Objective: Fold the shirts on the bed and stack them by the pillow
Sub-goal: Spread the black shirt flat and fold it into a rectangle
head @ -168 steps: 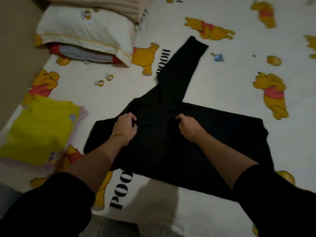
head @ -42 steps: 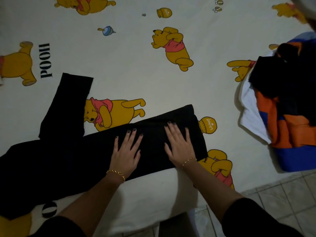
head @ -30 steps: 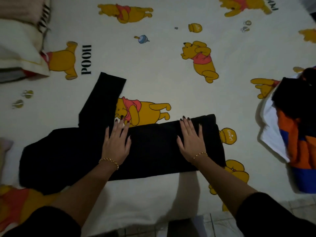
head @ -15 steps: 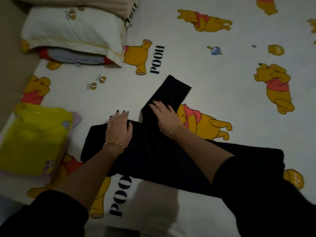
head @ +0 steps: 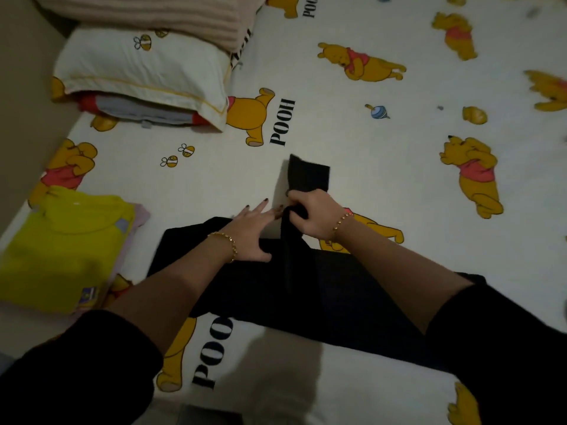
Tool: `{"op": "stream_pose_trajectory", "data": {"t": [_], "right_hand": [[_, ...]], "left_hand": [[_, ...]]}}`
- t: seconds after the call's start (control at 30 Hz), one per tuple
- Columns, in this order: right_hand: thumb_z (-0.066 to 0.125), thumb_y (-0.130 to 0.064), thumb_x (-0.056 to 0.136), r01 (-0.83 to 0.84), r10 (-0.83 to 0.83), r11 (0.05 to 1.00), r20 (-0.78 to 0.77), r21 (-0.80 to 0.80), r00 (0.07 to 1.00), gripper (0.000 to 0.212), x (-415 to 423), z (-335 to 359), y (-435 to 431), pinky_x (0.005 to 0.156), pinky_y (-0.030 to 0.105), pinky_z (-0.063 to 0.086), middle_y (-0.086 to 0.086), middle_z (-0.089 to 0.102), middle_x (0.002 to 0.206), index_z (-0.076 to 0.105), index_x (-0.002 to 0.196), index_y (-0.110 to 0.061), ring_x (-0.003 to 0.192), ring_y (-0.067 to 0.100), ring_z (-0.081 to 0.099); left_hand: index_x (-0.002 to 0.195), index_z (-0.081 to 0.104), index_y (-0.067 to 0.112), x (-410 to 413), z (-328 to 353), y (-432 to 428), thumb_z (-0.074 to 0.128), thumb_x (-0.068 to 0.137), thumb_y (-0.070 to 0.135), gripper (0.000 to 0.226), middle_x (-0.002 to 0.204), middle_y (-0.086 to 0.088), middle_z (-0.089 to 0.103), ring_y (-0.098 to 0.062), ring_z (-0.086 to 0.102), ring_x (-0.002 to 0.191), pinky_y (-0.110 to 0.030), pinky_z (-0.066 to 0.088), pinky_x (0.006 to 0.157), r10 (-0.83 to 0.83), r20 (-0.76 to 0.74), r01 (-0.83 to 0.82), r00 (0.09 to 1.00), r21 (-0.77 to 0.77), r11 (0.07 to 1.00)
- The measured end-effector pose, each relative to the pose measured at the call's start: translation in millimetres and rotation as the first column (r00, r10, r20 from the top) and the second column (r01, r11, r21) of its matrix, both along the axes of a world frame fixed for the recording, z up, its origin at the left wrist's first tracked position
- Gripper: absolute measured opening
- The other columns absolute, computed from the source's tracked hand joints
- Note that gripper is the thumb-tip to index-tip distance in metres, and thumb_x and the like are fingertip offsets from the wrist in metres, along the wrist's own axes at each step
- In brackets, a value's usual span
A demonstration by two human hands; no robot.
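Nearest, the black shirt (head: 337, 296) is laid across the near edge of the bed (head: 383, 167). Its long axis runs left to right, and its right end is partly hidden under the person's dark-clothed right arm. Just beyond the body of the shirt, the left hand (head: 250, 233) is laid flat on the shoulder area. Its fingers (head: 260, 208) are straight and slightly spread, with the tips pointed away toward the root of the sleeve. Right beside it, the sleeve (head: 308, 174) is gripped by the right hand (head: 316, 217), with the fingers (head: 296, 200) curled round the cloth partway along it.

The coming fold is judged to turn on this relation. The sleeve runs away from the person, roughly at right angles to the body of the shirt. Its free cuff lies beyond the right hand, while the body lies nearer and below. The sleeve would therefore have to be brought back toward the person and down onto the body, with the shoulder kept pinned by the flat left hand. Slipping or bunching of the cloth at the shoulder is the likely risk.

Farther to the left, a folded yellow shirt (head: 61, 253) is seen on top of a pink garment (head: 139, 214). Beyond these, the pillow (head: 144, 69) is set at the head of the bed, with a ribbed beige blanket (head: 159, 13) behind it.
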State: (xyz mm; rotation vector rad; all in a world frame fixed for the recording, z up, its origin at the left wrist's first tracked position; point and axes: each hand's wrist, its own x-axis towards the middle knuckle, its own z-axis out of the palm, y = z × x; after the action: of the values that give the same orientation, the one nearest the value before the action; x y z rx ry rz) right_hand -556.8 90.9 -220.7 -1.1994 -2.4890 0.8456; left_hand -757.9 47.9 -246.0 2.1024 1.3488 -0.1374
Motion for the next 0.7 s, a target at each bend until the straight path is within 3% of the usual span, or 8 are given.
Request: {"op": "stream_pose_trajectory", "data": {"t": [0.1,0.2,0.3,0.4,0.47,0.53,0.6,0.7], "right_hand": [[0.051,-0.026,0.082,0.081,-0.080,0.996,-0.021,0.041,0.997,0.014,26,20,-11,0.056,0.027,0.037,-0.002,0.056,0.062,0.057,0.086,-0.014,0.054,0.016,0.048],[0.052,-0.028,0.083,0.160,-0.160,0.987,0.023,0.000,0.987,0.014,53,31,-21,0.058,0.027,0.038,0.000,0.057,0.062,0.058,0.085,-0.016,0.055,0.017,0.050],[0.057,-0.031,0.089,0.210,-0.200,0.973,0.104,-0.098,0.974,0.015,79,44,-29,0.062,0.025,0.033,-0.003,0.054,0.065,0.057,0.082,-0.017,0.058,0.009,0.048],[0.053,-0.060,0.085,0.222,-0.145,0.944,0.295,-0.245,0.944,0.040,102,49,-41,0.062,0.028,0.037,-0.004,0.052,0.065,0.054,0.071,-0.022,0.065,0.015,0.050],[0.049,-0.072,0.078,0.235,-0.076,0.925,0.463,-0.297,0.883,0.042,114,48,-51,0.072,0.029,0.039,-0.007,0.054,0.072,0.054,0.074,-0.031,0.077,0.019,0.053],[0.053,-0.073,0.077,0.219,-0.007,0.940,0.629,-0.261,0.777,0.054,124,46,-61,0.092,0.036,0.037,-0.004,0.061,0.102,0.060,0.110,-0.031,0.103,0.023,0.054],[0.058,-0.064,0.079,0.182,0.017,0.965,0.744,-0.186,0.668,0.063,131,39,-68,0.105,0.044,0.026,0.001,0.058,0.122,0.050,0.132,-0.030,0.120,0.023,0.048],[0.058,-0.047,0.085,0.137,-0.061,0.990,0.788,-0.030,0.613,0.046,141,31,-75,0.110,0.054,0.014,0.000,0.061,0.113,0.052,0.128,-0.034,0.119,0.018,0.050]], "left_hand": [[0.118,0.055,0.026,29,16,3,0.071,0.070,0.049,0.055,0.125,0.012,0.048,-0.007,0.035,0.127,-0.039,0.000,0.119,-0.106,-0.010,0.107,0.994,0.030,0.994],[0.083,0.058,0.027,43,29,-3,0.066,0.078,0.040,0.016,0.089,0.004,0.062,-0.013,0.056,0.091,-0.037,0.016,0.118,-0.096,0.055,0.094,0.994,0.047,0.994],[0.096,0.062,0.020,46,40,-11,0.059,0.085,0.032,0.016,0.084,-0.005,0.066,-0.020,0.061,0.077,-0.037,0.049,0.087,0.055,0.143,-0.051,0.988,-0.031,0.998],[0.084,0.051,0.025,49,53,-17,0.058,0.090,0.022,0.010,0.073,-0.004,0.060,-0.018,0.055,0.061,-0.029,0.043,0.062,0.151,0.197,-0.148,0.969,-0.029,0.989],[0.088,0.046,0.022,51,59,-20,0.060,0.090,0.024,0.014,0.075,-0.001,0.058,-0.015,0.054,0.061,-0.027,0.042,0.059,0.154,0.163,-0.155,0.975,-0.008,0.988],[0.095,0.044,0.021,53,63,-24,0.068,0.085,0.029,0.027,0.081,0.002,0.057,-0.012,0.056,0.067,-0.024,0.045,0.060,0.114,0.103,-0.112,0.988,-0.030,0.993],[0.102,0.043,0.022,53,64,-27,0.078,0.074,0.032,0.046,0.087,0.004,0.056,-0.014,0.059,0.077,-0.026,0.051,0.067,0.057,0.015,-0.056,0.998,-0.066,0.996],[0.106,0.047,0.022,48,58,-30,0.078,0.074,0.029,0.045,0.100,-0.002,0.060,-0.021,0.059,0.092,-0.032,0.052,0.078,0.001,-0.132,-0.002,0.991,-0.003,1.000]]}}
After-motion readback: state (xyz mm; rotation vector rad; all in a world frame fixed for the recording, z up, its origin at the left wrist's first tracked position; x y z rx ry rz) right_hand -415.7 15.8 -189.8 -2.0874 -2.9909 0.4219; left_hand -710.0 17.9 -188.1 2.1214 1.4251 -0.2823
